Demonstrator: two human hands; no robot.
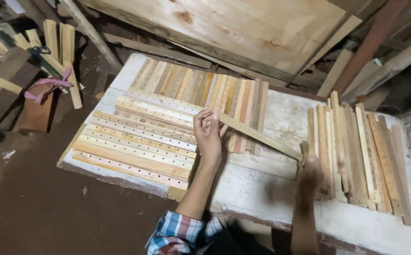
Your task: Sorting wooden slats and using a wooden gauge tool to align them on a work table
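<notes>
- Holding one long wooden slat (pixel 257 135) by both ends, slanted across the middle of the frame above the white desk (pixel 262 189).
- Left hand (pixel 209 134): grip closed around the slat's upper end, fingers curled over it, just beside the stacked slats.
- Right hand (pixel 309 174): blurred, grip seemingly pinched on the slat's lower end; exact closure hard to tell.
- Lying left of centre: drilled slats (pixel 139 141) in layered rows.
- Lying at right: another slat pile (pixel 361 151), running upward in the frame.
- Leaning at upper centre: plywood sheet (pixel 224 28).
- Plaid sleeve (pixel 177 233) at bottom centre.
</notes>
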